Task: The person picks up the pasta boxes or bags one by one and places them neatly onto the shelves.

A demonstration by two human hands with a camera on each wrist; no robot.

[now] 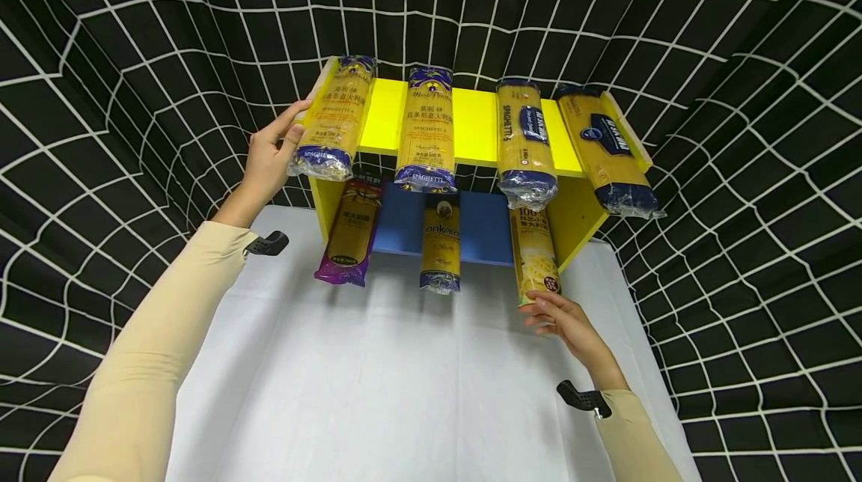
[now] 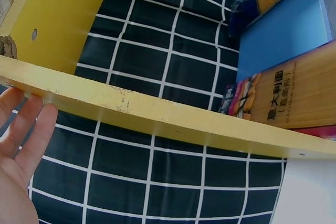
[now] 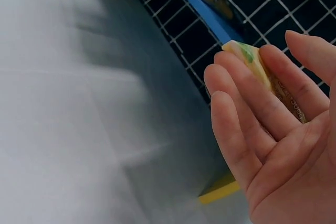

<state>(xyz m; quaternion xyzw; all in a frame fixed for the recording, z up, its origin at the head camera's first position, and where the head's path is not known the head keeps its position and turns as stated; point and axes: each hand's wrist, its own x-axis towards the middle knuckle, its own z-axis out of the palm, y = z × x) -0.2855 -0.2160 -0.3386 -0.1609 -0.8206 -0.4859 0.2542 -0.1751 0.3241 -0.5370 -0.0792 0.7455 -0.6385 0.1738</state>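
Observation:
My left hand [image 1: 268,156] touches the left side of a yellow rack [image 1: 385,115], beside a spaghetti packet [image 1: 334,119] on its top board. In the left wrist view its extended fingertips rest against the rack's yellow edge [image 2: 121,100]. My right hand [image 1: 566,323] is at the front end of a yellow pasta packet [image 1: 536,254] on the lower blue shelf [image 1: 481,224]. The right wrist view shows its fingers loosely bent against the packet's tip [image 3: 245,56], thumb apart; the rest of the packet is mostly hidden behind the fingers.
Beside the left packet on top lie three more spaghetti packets [image 1: 427,130], [image 1: 525,138], [image 1: 606,145]. The blue shelf also bears a purple-edged packet [image 1: 350,227] and a dark-and-yellow packet [image 1: 441,242], front ends overhanging. A white cloth [image 1: 404,377] covers the table; black gridded curtain [image 1: 283,3] surrounds it.

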